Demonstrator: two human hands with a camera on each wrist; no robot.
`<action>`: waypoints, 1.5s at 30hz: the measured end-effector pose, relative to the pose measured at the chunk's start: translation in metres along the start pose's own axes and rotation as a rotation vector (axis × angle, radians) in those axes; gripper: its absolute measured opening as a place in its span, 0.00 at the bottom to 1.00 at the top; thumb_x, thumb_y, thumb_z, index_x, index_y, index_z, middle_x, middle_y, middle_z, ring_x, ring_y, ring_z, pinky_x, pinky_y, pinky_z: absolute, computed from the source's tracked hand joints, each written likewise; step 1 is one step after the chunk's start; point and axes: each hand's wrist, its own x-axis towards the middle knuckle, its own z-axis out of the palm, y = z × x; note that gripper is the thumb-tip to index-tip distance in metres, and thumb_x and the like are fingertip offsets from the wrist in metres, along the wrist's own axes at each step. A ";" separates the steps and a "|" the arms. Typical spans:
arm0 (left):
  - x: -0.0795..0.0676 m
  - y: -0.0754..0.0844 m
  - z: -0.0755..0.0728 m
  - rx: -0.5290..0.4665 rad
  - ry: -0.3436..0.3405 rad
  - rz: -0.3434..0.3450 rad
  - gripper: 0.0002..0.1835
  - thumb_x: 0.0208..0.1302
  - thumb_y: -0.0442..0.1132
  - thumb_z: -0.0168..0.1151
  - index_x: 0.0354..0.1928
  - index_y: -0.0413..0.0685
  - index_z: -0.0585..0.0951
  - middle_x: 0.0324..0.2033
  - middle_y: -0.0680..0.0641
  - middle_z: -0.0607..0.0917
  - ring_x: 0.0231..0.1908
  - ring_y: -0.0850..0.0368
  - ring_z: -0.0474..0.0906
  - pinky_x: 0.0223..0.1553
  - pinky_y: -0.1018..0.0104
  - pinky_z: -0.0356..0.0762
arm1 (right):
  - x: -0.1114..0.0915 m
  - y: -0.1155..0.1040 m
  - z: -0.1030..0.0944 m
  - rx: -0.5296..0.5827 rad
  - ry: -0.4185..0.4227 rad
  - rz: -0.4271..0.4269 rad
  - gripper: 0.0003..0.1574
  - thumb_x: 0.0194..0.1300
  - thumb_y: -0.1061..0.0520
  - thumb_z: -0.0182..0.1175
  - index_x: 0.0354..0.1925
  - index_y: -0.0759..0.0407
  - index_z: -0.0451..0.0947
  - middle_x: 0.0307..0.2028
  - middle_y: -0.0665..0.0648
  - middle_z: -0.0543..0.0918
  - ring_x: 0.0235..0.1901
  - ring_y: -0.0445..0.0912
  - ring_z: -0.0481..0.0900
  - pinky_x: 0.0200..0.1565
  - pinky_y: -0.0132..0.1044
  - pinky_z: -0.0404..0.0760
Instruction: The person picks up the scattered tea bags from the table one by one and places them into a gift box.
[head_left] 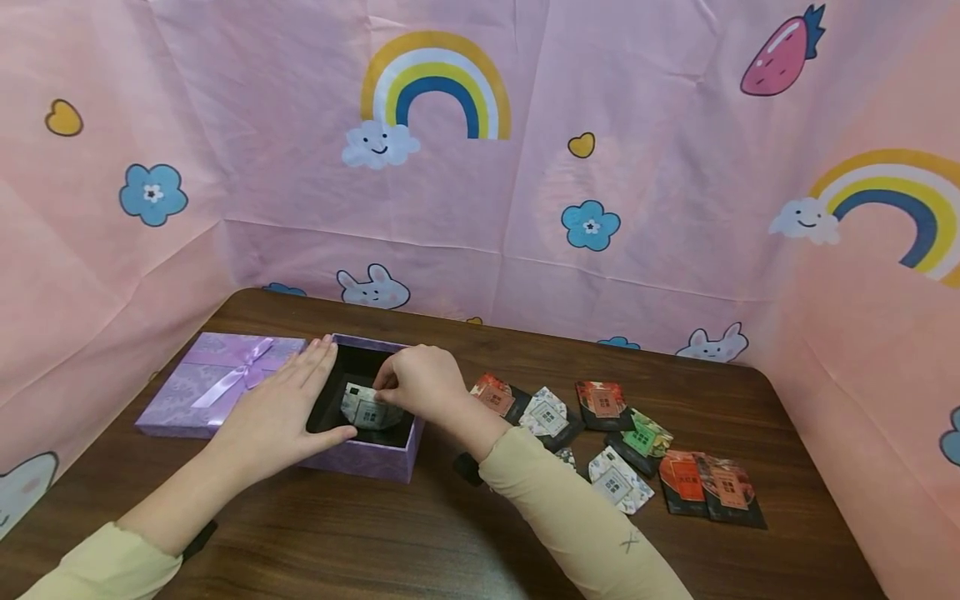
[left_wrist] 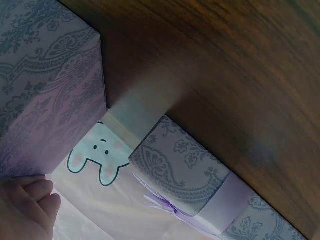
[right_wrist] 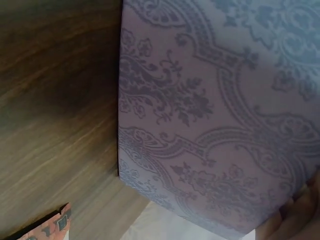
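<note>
A purple patterned gift box with a black inside stands uncovered on the table. My left hand rests against its left side, fingers straight along the rim and thumb spread over the front edge. In the left wrist view, the fingers meet the box wall. Inside the box, my right hand pinches the top edge of a white and grey printed sachet. The right wrist view is mostly filled by the box's outer wall; only part of the right hand shows there.
Left of the box lies its lid with a lilac ribbon bow. Several sachets are spread to the right: red ones, a green one and white ones, some overlapping. Printed cloth hangs behind the table.
</note>
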 end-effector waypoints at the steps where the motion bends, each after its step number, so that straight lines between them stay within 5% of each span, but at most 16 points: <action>1: 0.000 0.000 0.000 0.001 0.001 0.002 0.63 0.65 0.71 0.66 0.83 0.32 0.53 0.82 0.31 0.56 0.82 0.34 0.55 0.82 0.39 0.58 | 0.000 0.000 0.000 -0.012 0.006 0.001 0.07 0.67 0.43 0.74 0.41 0.39 0.94 0.37 0.37 0.93 0.36 0.32 0.88 0.31 0.24 0.79; 10: 0.000 0.002 -0.002 0.004 -0.026 -0.028 0.63 0.65 0.73 0.65 0.84 0.34 0.52 0.83 0.32 0.55 0.83 0.35 0.53 0.81 0.37 0.59 | -0.001 0.004 -0.003 0.119 0.024 0.011 0.10 0.69 0.49 0.74 0.47 0.44 0.94 0.42 0.42 0.95 0.41 0.34 0.90 0.40 0.24 0.84; 23: -0.008 -0.007 -0.007 -0.003 -0.004 -0.038 0.64 0.63 0.72 0.67 0.83 0.33 0.53 0.83 0.32 0.55 0.83 0.34 0.54 0.81 0.37 0.56 | -0.011 0.043 -0.025 0.643 0.158 -0.001 0.11 0.69 0.61 0.72 0.49 0.60 0.91 0.43 0.57 0.94 0.41 0.46 0.91 0.44 0.27 0.87; 32: -0.001 0.000 0.001 -0.013 -0.007 -0.023 0.64 0.63 0.72 0.67 0.83 0.33 0.54 0.83 0.32 0.55 0.82 0.32 0.55 0.76 0.31 0.64 | -0.034 0.100 -0.029 0.697 0.191 0.121 0.13 0.68 0.62 0.72 0.50 0.60 0.90 0.44 0.61 0.93 0.40 0.52 0.92 0.44 0.35 0.90; 45: 0.002 0.003 0.005 -0.009 0.037 -0.018 0.63 0.62 0.71 0.69 0.82 0.32 0.56 0.82 0.32 0.58 0.81 0.32 0.58 0.75 0.31 0.66 | -0.048 0.151 -0.003 0.641 -0.038 0.192 0.26 0.66 0.59 0.75 0.60 0.66 0.84 0.54 0.66 0.88 0.54 0.57 0.87 0.57 0.41 0.87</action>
